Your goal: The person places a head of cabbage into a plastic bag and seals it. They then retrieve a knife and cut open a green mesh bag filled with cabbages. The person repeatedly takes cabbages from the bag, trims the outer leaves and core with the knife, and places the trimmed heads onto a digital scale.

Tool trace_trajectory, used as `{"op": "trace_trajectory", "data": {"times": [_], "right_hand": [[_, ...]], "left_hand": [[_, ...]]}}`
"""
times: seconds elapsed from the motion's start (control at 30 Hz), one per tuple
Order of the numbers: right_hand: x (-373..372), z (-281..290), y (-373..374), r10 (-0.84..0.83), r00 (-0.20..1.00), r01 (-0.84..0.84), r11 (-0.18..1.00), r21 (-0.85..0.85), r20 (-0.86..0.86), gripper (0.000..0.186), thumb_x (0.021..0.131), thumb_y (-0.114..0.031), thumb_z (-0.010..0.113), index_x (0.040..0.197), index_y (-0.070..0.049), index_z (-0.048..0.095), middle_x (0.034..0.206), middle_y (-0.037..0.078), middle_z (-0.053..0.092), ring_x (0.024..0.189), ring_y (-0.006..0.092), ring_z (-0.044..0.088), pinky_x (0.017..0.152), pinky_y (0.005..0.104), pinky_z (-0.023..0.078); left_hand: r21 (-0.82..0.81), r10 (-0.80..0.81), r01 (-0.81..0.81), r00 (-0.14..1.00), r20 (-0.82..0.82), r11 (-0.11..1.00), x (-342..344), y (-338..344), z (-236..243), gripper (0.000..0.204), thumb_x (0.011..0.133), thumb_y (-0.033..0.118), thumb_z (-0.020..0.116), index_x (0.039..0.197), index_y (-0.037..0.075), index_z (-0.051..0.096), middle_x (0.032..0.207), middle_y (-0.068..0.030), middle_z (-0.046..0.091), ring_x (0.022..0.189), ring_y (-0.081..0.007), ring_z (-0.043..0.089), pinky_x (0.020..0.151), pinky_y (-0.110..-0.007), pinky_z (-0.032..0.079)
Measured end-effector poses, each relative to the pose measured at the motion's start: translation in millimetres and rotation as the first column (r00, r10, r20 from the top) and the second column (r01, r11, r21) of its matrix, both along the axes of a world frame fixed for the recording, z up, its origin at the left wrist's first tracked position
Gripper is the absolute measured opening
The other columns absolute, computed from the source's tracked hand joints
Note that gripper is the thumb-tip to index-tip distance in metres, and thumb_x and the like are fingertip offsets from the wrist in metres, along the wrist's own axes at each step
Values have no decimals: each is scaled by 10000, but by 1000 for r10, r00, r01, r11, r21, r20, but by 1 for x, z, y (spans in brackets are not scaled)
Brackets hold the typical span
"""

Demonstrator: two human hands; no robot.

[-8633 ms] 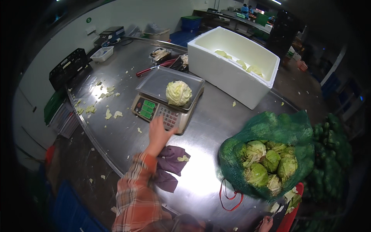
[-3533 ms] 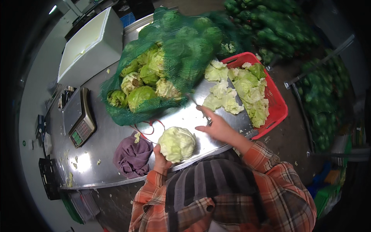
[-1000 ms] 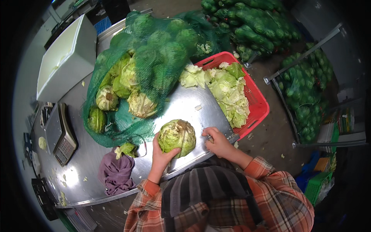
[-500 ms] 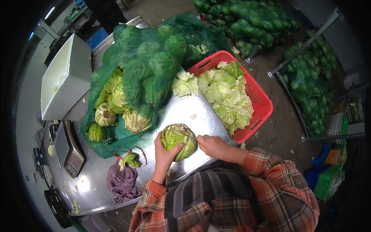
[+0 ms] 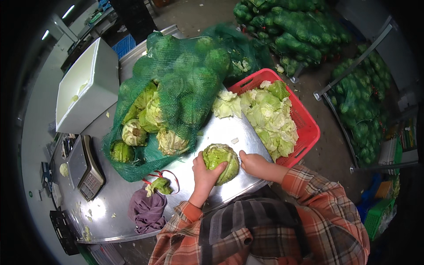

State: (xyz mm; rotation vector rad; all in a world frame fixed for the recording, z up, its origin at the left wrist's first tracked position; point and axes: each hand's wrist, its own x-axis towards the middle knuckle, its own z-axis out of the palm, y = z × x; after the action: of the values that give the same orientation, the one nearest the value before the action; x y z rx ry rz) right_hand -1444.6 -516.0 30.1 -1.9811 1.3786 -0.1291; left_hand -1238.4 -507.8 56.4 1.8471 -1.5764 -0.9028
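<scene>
A green cabbage (image 5: 223, 161) with some browned outer leaves sits on the steel table (image 5: 212, 194) in front of me. Around its left side curls my left hand (image 5: 206, 174), thumb laid across the front. Just off its right side, my right hand (image 5: 256, 165) is closed on a small knife, whose thin blade hardly shows beside the cabbage. Beyond my hands a green mesh sack (image 5: 185, 84) full of cabbages lies with its mouth toward me. Several cabbages, among them a pale one (image 5: 171, 142), show at the opening.
A red basket (image 5: 311, 139) of loose leaves stands at the right. Left are a scale (image 5: 90, 179) and a white foam box (image 5: 95, 99). A purple cloth (image 5: 148, 210) lies near the front edge. Full cabbage sacks (image 5: 300, 37) rest on the floor beyond.
The whole view has shifted, moving the scene right and slightly down. My right hand with the knife has drawn a little away from the cabbage, while my left hand keeps its hold.
</scene>
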Motion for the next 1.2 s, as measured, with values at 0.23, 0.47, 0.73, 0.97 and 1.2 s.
{"op": "trace_trajectory", "data": {"times": [0.23,0.47,0.73,0.97,1.2], "right_hand": [[9,0,-5,-24,992,22,1000,-17,-124,168,829,-89,458,947,29,449,734,218,618,718,399,617,621,482,479],[10,5,-9,-76,986,70,996,-49,-147,213,796,-46,432,977,49,492,782,250,628,754,399,625,658,478,487],[26,33,13,5,988,0,999,32,-152,204,882,-108,376,999,33,467,851,246,625,833,385,625,690,465,491],[22,5,9,40,995,-46,997,-57,-93,180,860,-116,428,983,15,440,777,213,630,768,379,632,661,462,493],[11,-22,-9,-189,976,111,858,501,109,289,862,-122,438,1124,-2,418,759,177,630,515,265,573,459,376,473]], "left_hand": [[37,0,-2,997,74,999,-1,-1,4,933,632,466,768,1280,-80,379,1150,-261,481,1032,-419,496,902,-442,414],[-25,13,-11,997,79,1000,-5,1,0,873,662,471,749,1278,-33,392,1159,-254,473,1051,-427,490,909,-461,405],[-9,-65,68,893,-444,998,31,12,-20,821,716,253,770,1334,-47,320,1235,-210,469,1133,-273,484,962,-344,395],[9,-23,34,834,-551,999,38,20,-34,767,708,213,766,1307,-33,353,1237,-164,446,1118,-245,482,956,-337,398],[-78,-124,99,877,-464,992,25,44,-12,828,660,100,749,1359,41,311,1267,-135,450,1146,-246,472,977,-359,393]]}}
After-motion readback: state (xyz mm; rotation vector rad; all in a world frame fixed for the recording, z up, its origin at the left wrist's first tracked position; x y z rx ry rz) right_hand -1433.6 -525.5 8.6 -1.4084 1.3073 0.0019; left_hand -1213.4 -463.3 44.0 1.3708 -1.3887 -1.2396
